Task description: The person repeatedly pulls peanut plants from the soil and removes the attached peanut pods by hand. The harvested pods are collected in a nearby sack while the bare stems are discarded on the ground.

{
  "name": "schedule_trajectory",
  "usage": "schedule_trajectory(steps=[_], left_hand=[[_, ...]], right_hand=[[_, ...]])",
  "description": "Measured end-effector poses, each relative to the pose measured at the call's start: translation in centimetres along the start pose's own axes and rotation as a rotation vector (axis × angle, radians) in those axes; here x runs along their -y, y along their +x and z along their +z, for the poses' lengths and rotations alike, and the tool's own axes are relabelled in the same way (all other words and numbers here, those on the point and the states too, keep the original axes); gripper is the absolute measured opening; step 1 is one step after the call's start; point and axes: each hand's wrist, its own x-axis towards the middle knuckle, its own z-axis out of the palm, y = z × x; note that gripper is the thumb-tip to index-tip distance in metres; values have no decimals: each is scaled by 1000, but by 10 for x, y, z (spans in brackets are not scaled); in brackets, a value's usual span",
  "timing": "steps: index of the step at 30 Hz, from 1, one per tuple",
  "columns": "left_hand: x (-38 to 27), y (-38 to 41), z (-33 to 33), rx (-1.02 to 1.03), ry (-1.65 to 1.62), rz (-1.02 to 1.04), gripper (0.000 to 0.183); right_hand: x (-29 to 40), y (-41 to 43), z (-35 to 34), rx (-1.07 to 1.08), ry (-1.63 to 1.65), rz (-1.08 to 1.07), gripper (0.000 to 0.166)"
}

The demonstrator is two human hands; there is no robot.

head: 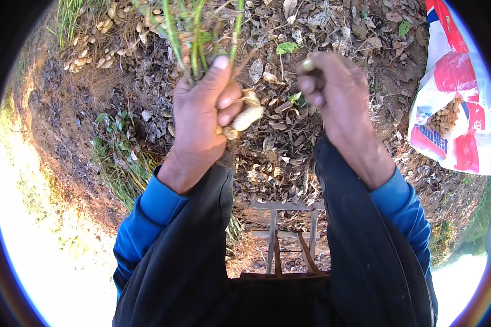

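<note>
My left hand [204, 106] grips a bunch of green peanut stems [194, 41], which rise past the thumb toward the top of the view. Pale peanut pods [247, 117] hang by the fingers on the right side of that fist. A gap to the right, my right hand [339, 94] is curled with its fingers drawn in. A small pale piece, seemingly a peanut pod [307, 66], shows at its fingertips; the fingers hide most of it. Both hands are above ground covered in dry leaves [278, 135].
A white, red and blue plastic sack [468, 147] at the right holds peanuts [446, 116]. Pulled plants with peanut pods [79, 59] lie at upper left. More green stems [120, 163] lie beside my left forearm. Between my legs stands a seat frame [288, 205].
</note>
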Motion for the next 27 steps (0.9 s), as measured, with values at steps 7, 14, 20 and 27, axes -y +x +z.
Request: schedule_trajectory(steps=[7, 14, 20, 27], left_hand=[[-9, -1, 0, 45, -208, -105, 26], [-3, 2, -9, 140, -225, -169, 28], [1, 5, -9, 95, -179, -214, 28], [-2, 5, -5, 77, -144, -347, 33]], right_hand=[[-1, -16, 19, 271, 44, 202, 25], [-8, -20, 19, 510, 34, 146, 36], [-6, -19, 18, 438, 4, 162, 28], [-8, -20, 14, 460, 8, 190, 22]])
